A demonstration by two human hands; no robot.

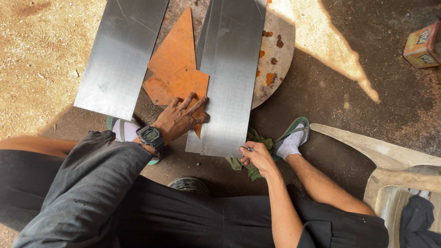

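- Pressing flat, the left hand (181, 117) lies with fingers spread, palm down, across the left edge of a long steel sheet (227, 73) and the rust-orange plate (177, 69) beside it; it grips nothing.
- The right hand (257, 156) is closed at the sheet's near right corner; whether it pinches the edge itself or a small tool there cannot be told.
- The steel sheet lies lengthwise away from the person, partly over a round, rust-spotted metal disc (278, 55) on the dirt floor (36, 55), its near end between the person's feet.
- A second steel sheet (121, 53) lies to the left, apart from the first, with the orange plate between them.
- A green rag (250, 167) sits under the near corner, touching the right hand.
- Handling judgement: the sheet appears thin, stiff along its length yet liable to flex, smooth and slippery on its face, with sharp edges. Holding is best taken at the long edges with flat palms or near corners, not by sliding fingers along the cut edge.
- A wristwatch (151, 136) sits on the left wrist.
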